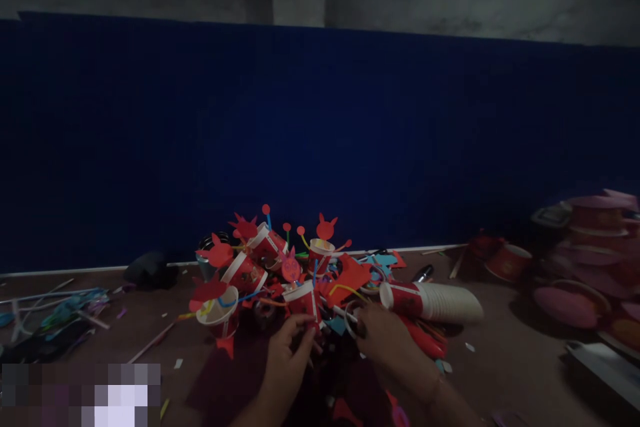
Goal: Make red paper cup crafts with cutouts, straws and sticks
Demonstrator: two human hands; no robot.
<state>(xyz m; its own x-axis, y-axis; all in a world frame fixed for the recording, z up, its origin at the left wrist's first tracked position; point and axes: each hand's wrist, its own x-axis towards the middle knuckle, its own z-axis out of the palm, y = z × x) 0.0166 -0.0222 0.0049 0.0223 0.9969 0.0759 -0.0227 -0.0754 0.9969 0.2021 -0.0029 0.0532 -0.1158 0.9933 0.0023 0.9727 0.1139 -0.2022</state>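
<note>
My left hand (pixel 290 355) is closed, thumb and fingers drawn together in front of a tilted red paper cup (pixel 303 300) with a white rim. Whatever lies between these fingers is too dark to make out. Above that cup rises a pink rabbit-like paper face (pixel 291 269). My right hand (pixel 384 335) is closed, its fingers curled beside a pale-rimmed ring (pixel 351 320); its grip is partly hidden. Behind both hands lie more decorated red cups (pixel 245 273) with bent straws and paper cut-outs. Red paper (pixel 350 280) spreads between them.
A stack of nested paper cups (pixel 440 301) lies on its side at the right. Beyond it stand another red cup (pixel 509 261) and a blurred pile of red and pink items (pixel 597 260). Straws and scraps (pixel 65 310) litter the left. A blue panel (pixel 320 140) rises behind the table.
</note>
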